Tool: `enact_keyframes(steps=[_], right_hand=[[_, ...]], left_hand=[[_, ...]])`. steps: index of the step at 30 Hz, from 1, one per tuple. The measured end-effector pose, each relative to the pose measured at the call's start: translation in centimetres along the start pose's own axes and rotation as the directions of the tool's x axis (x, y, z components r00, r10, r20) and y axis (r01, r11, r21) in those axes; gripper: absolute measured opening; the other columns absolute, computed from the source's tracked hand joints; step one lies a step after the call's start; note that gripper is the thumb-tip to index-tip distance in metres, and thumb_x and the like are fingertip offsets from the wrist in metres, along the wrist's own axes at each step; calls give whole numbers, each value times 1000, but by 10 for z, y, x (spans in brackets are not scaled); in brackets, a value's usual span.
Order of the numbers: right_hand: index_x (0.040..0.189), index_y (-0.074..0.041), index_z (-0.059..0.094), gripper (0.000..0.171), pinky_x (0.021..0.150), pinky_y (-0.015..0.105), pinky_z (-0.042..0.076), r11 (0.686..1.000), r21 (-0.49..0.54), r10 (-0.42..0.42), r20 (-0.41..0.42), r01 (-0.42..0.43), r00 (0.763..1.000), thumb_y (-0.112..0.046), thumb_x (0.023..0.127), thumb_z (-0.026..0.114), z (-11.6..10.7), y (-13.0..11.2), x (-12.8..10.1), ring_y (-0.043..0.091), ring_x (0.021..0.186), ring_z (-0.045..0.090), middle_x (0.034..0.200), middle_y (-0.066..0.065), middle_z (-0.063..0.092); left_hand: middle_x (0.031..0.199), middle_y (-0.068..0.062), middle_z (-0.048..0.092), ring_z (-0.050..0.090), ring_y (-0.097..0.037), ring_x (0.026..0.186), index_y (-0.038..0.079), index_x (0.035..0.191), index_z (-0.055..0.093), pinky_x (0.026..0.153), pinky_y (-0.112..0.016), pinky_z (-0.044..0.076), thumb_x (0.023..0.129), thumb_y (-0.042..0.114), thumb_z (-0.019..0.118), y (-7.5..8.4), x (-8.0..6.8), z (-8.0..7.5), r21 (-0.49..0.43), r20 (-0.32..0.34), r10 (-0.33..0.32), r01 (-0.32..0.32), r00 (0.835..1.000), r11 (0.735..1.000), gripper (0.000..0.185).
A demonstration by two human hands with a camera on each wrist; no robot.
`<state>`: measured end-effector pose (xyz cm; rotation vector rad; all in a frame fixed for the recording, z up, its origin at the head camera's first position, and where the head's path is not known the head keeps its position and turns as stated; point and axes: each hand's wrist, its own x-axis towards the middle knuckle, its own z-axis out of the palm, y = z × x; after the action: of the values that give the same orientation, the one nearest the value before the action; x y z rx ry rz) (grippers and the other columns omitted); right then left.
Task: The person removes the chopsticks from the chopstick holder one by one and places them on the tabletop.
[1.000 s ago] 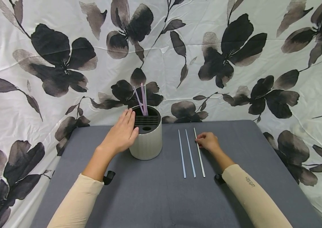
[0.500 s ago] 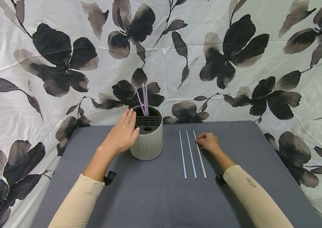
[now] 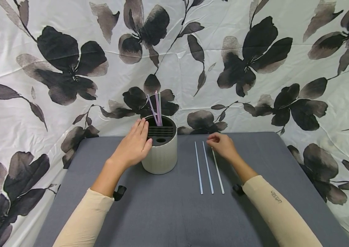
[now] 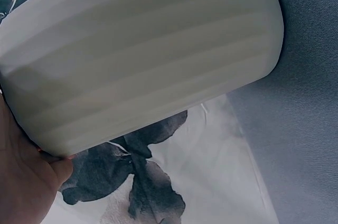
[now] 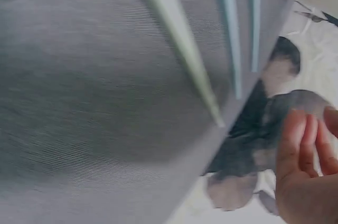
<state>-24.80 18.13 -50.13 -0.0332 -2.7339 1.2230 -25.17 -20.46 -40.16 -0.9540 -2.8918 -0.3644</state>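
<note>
My left hand (image 3: 132,142) rests with straight fingers on the rim of a ribbed cream holder (image 3: 159,159), which has a dark slotted insert. In the left wrist view part of that hand (image 4: 26,176) shows against the holder's ribbed wall (image 4: 148,60). Three thin straw-like sticks lie side by side on the table: a blue one (image 3: 199,168), another blue one (image 3: 207,168) and a pale greenish-white one (image 3: 218,171). Over the far end of the pale stick is my right hand (image 3: 223,145). Its fingers (image 5: 290,145) are loosely bent in the right wrist view, with nothing between them.
Several thin purple and pale sticks (image 3: 158,109) stand in the holder's rear opening. The grey table (image 3: 174,219) ends just behind the holder, against a white floral cloth (image 3: 174,61).
My right hand has let go of the pale stick and moved up and left to its far end. The left hand stays on the holder.
</note>
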Motion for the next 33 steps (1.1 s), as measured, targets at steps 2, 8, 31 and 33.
enact_keyframes(steps=[2,8,31,33], right_hand=[[110,-6,75,19,61,21,53,998,4,-68,-21,68,997,-18,94,77,-1,-12,3,8,72,67,96,10,78],[115,-8,74,22,72,24,54,979,73,-187,-26,188,982,-18,95,75,-4,-53,15,20,89,71,104,10,77],[124,-2,70,29,94,40,59,923,249,-315,51,293,948,-14,98,71,29,-178,74,25,108,71,120,11,74],[123,-3,71,26,94,40,59,919,256,-323,51,300,945,-13,98,71,32,-183,76,25,106,71,119,12,74]], left_hand=[[172,-23,12,6,-37,161,-6,162,17,132,-49,12,108,37,31,0,0,0,2,-1,0,0,1000,1000,70],[172,-22,10,5,-36,161,-6,162,17,132,-48,11,108,38,30,0,0,1,0,7,-2,2,1000,1000,70],[171,-24,13,6,-36,161,-7,162,18,132,-48,12,108,36,32,-5,2,-2,1,-5,14,-14,1000,1000,70],[171,-24,13,5,-36,161,-7,162,17,132,-47,12,108,36,31,-5,3,-2,2,-1,14,-14,1000,1000,70]])
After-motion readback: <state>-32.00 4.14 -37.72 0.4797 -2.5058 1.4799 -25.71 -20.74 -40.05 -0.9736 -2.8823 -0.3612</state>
